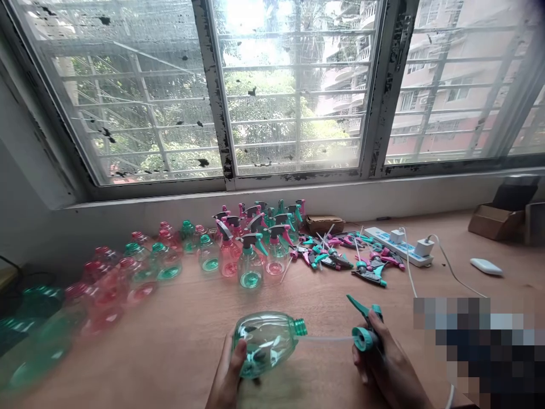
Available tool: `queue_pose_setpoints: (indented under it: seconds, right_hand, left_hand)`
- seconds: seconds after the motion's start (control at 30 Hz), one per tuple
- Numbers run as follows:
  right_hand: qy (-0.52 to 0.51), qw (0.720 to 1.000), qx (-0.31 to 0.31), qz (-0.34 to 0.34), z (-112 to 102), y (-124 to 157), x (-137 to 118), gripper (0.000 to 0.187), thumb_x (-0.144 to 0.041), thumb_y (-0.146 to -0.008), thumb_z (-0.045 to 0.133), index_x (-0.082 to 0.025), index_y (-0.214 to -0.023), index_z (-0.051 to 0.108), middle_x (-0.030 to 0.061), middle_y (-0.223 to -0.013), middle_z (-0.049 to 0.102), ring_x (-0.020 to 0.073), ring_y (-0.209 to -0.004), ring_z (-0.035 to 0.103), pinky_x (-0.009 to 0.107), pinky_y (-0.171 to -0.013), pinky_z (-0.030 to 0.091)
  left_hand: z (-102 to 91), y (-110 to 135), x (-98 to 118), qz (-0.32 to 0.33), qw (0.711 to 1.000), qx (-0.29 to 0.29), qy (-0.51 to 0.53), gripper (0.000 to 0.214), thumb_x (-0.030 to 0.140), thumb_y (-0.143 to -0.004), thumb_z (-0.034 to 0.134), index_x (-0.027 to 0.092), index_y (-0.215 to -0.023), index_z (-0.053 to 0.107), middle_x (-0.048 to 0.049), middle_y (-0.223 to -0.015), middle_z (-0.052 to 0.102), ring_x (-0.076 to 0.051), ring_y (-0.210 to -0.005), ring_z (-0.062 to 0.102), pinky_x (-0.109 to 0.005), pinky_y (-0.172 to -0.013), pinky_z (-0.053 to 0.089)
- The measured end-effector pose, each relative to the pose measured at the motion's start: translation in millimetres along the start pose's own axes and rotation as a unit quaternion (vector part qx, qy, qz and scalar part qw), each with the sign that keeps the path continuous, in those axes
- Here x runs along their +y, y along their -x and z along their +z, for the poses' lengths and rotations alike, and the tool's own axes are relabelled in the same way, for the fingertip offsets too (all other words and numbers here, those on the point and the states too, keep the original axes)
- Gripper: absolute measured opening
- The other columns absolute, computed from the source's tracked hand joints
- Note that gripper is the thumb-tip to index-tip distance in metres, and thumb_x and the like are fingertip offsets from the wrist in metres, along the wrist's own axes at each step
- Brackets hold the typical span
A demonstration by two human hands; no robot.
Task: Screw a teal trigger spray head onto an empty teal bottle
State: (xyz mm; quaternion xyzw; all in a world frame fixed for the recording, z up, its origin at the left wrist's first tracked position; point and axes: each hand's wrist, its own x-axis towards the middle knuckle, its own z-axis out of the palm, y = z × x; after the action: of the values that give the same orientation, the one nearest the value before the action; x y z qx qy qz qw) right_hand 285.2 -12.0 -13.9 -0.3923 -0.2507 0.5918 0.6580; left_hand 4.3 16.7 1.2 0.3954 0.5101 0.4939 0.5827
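Observation:
My left hand [227,372] grips a clear green plastic bottle [266,341] lying on its side, its threaded neck pointing right. My right hand [383,363] is closed around a teal and grey spray trigger head [365,329]. The head's thin white dip tube [327,338] reaches left to the bottle's neck; whether its tip is inside the mouth I cannot tell. Both hands are low at the near edge of the wooden table [179,324].
Several upright pink and green bottles with spray heads [255,250] stand by the window wall. Headless bottles [140,267] spread to the left. Loose trigger heads [340,255] lie at centre right, beside a white power strip [400,245], a white oval object [486,266] and cardboard boxes [502,218].

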Motion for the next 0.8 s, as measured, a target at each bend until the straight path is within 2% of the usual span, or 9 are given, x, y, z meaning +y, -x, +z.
queue_pose_setpoints:
  seconds: [0.13, 0.23, 0.37, 0.47, 0.6, 0.67, 0.8]
  right_hand:
    - [-0.013, 0.999, 0.033, -0.014, -2, -3, 2, 0.039, -0.059, -0.090, 0.060, -0.021, -0.078, 0.064, 0.0004, -0.051, 0.073, 0.0127, -0.033, 0.057, 0.019, -0.033, 0.044]
    - [-0.013, 0.999, 0.050, -0.014, -3, -4, 3, 0.037, -0.058, -0.089, 0.062, -0.022, -0.085, 0.065, -0.0007, -0.054, 0.074, 0.0130, -0.036, 0.059, 0.019, -0.035, 0.045]
    - [-0.015, 0.998, 0.052, -0.015, -3, -4, 2, 0.035, -0.056, -0.090, 0.062, -0.022, -0.088, 0.065, -0.0012, -0.056, 0.075, 0.0121, -0.037, 0.059, 0.018, -0.036, 0.045]
    - [-0.014, 1.000, 0.026, -0.004, -5, -4, 2, 0.036, -0.057, -0.090, 0.062, -0.022, -0.087, 0.065, -0.0016, -0.056, 0.074, 0.0122, -0.038, 0.060, 0.018, -0.037, 0.046]
    - [-0.002, 1.000, -0.004, 0.004, -6, -5, 4, 0.036, -0.058, -0.091, 0.060, -0.022, -0.087, 0.065, -0.0025, -0.055, 0.073, 0.0130, -0.038, 0.061, 0.020, -0.038, 0.048]
    - [-0.002, 1.000, -0.002, 0.000, -7, -5, 5, 0.036, -0.057, -0.091, 0.061, -0.022, -0.088, 0.066, -0.0020, -0.056, 0.074, 0.0130, -0.038, 0.061, 0.020, -0.039, 0.048]
    - [-0.012, 0.999, 0.031, -0.009, -8, -6, 4, 0.035, -0.057, -0.091, 0.061, -0.022, -0.088, 0.065, -0.0017, -0.057, 0.075, 0.0125, -0.039, 0.060, 0.019, -0.040, 0.048]
  left_hand:
    - [-6.1, -1, -3, -0.041, 0.998, 0.021, 0.039, 0.059, 0.077, -0.077, 0.056, 0.020, -0.073, 0.070, 0.0012, -0.055, 0.056, -0.018, -0.060, 0.055, -0.027, -0.061, 0.049]
    - [-5.2, 1, -2, -0.083, 0.991, 0.021, 0.100, 0.064, 0.082, -0.076, 0.051, 0.020, -0.064, 0.064, 0.0004, -0.058, 0.056, -0.018, -0.063, 0.053, -0.025, -0.060, 0.049]
    - [2.0, 7, 7, -0.089, 0.985, 0.008, 0.144, 0.059, 0.078, -0.077, 0.057, 0.021, -0.078, 0.074, 0.0003, -0.064, 0.063, -0.016, -0.065, 0.052, -0.019, -0.060, 0.050]
    - [7.8, 14, 14, -0.087, 0.984, -0.005, 0.156, 0.053, 0.073, -0.075, 0.064, 0.023, -0.083, 0.079, 0.0017, -0.065, 0.066, -0.013, -0.061, 0.051, -0.017, -0.060, 0.049]
    - [10.9, 17, 17, -0.073, 0.986, 0.009, 0.152, 0.055, 0.070, -0.074, 0.069, 0.025, -0.103, 0.079, 0.0011, -0.088, 0.078, -0.015, -0.075, 0.060, -0.018, -0.068, 0.050]
    - [10.6, 16, 16, -0.064, 0.989, 0.003, 0.137, 0.056, 0.070, -0.074, 0.068, 0.024, -0.102, 0.079, 0.0015, -0.083, 0.078, -0.016, -0.078, 0.061, -0.018, -0.068, 0.049]
    - [8.0, 13, 14, -0.051, 0.988, 0.016, 0.147, 0.052, 0.071, -0.078, 0.064, 0.023, -0.091, 0.078, 0.0035, -0.068, 0.073, -0.014, -0.061, 0.055, -0.019, -0.059, 0.047]
